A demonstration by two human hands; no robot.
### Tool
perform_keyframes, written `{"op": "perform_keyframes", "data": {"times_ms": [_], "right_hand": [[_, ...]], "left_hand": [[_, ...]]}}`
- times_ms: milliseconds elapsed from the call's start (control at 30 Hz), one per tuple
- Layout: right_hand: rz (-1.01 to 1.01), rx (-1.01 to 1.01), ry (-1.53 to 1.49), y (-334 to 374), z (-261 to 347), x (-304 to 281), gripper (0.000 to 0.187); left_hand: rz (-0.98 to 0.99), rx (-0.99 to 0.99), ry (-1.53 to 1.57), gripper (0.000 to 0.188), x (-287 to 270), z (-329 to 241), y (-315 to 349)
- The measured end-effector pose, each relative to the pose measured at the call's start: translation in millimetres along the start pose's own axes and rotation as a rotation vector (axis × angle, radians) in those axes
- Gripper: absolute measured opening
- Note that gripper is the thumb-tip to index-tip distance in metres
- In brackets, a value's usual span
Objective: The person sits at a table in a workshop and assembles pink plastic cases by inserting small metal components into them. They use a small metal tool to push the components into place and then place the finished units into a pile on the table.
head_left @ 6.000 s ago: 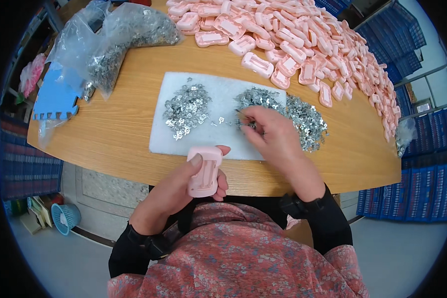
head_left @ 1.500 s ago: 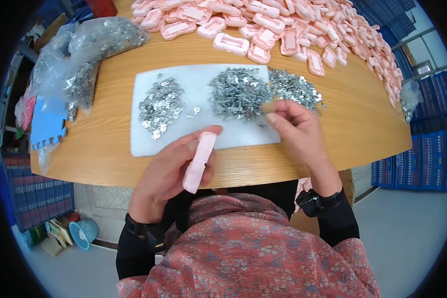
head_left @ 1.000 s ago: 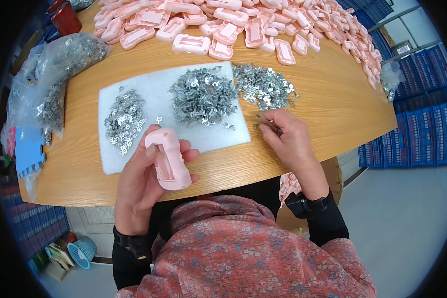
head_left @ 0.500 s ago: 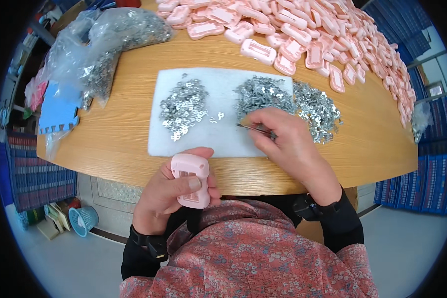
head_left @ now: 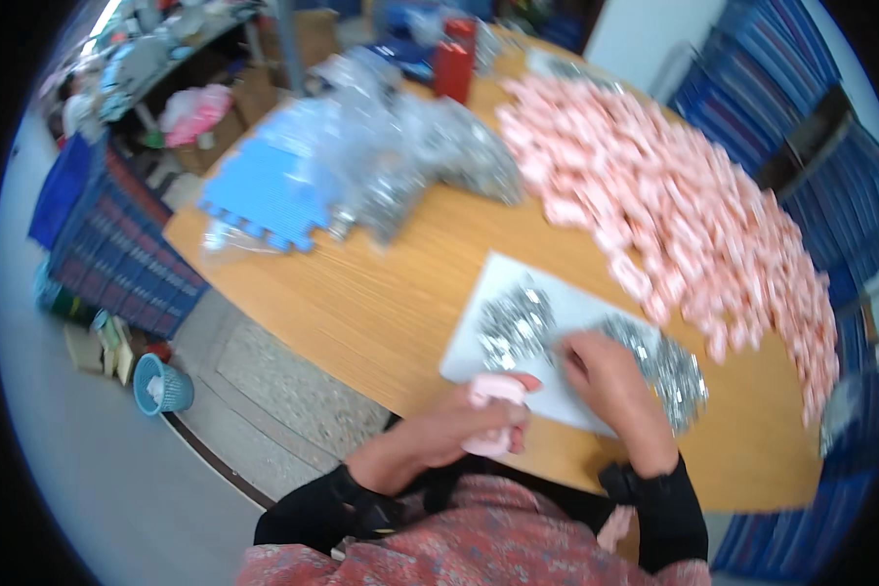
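Note:
My left hand (head_left: 449,428) is closed round a pale pink plastic casing (head_left: 495,388), thumb across its front, just over the near edge of a white foam sheet (head_left: 461,359). Over the sheet, my right hand (head_left: 607,379) has its fingers pinched together. Half a second ago thin metal tweezers showed in it; motion blur now hides them. Left of that hand lies a heap of small silvery metal pieces (head_left: 518,320). Another silvery heap (head_left: 682,386) lies on the right, partly behind the hand and spilling past the sheet.
A large mound of pink casings (head_left: 635,186) covers the table's far right. Plastic bags of metal parts (head_left: 430,146) and a blue foam mat (head_left: 264,200) lie at the far left. A red cylinder (head_left: 453,63) stands behind. On the floor is a blue basket (head_left: 171,389).
The whole view has swung left and tilted, so the table and sheet sit lower and further right. My right hand is nearer the left heap. The left hand still holds the casing.

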State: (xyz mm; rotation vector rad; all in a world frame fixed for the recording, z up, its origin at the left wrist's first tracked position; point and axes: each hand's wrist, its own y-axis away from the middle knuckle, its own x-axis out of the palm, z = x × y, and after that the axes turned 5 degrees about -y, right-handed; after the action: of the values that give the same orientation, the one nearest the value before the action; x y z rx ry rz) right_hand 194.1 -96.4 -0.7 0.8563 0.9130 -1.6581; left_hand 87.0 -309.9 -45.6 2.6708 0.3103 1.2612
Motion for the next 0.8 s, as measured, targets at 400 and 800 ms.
{"op": "perform_keyframes", "data": {"times_ms": [400, 800], "right_hand": [[-0.168, -0.266, -0.096, 41.2, 46.6, -46.8, 0.029], [-0.191, -0.246, -0.098, 80.3, 30.3, -48.4, 0.030]], "left_hand": [[0.064, 0.011, -0.015, 0.048, 34.9, -2.3, -46.9], [0.076, -0.077, -0.095, 0.050, 55.5, 12.4, -61.7]]}}
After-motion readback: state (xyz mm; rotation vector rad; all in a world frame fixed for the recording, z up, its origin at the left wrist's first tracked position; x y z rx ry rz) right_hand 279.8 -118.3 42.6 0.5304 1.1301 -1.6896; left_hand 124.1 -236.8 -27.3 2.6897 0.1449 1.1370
